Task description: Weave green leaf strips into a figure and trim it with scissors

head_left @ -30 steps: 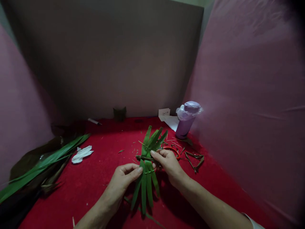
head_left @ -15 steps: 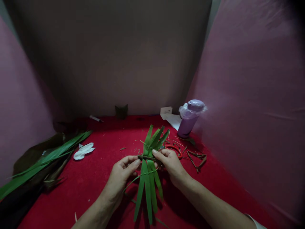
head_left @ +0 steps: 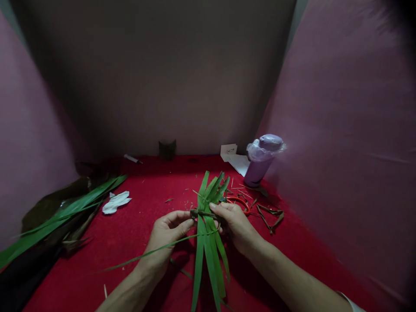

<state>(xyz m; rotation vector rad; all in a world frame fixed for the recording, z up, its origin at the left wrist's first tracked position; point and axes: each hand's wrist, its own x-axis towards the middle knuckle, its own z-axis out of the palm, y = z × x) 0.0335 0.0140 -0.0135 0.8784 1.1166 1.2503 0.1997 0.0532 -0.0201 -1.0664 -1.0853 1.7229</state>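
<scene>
One brown strip [head_left: 204, 212] between left hand [head_left: 167, 232] and right hand [head_left: 234, 223].

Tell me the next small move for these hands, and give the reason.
Probably have the left hand fold the left end of the dark strip over the green leaf strips: the dark strip lies across them and juts past their left edge, the left hand is right at that end, and the right hand holds the other side.

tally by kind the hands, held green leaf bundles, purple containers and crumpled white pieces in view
Hands, left hand and right hand: 2
Held green leaf bundle: 1
Purple container: 1
Crumpled white piece: 1
Total: 5
</scene>
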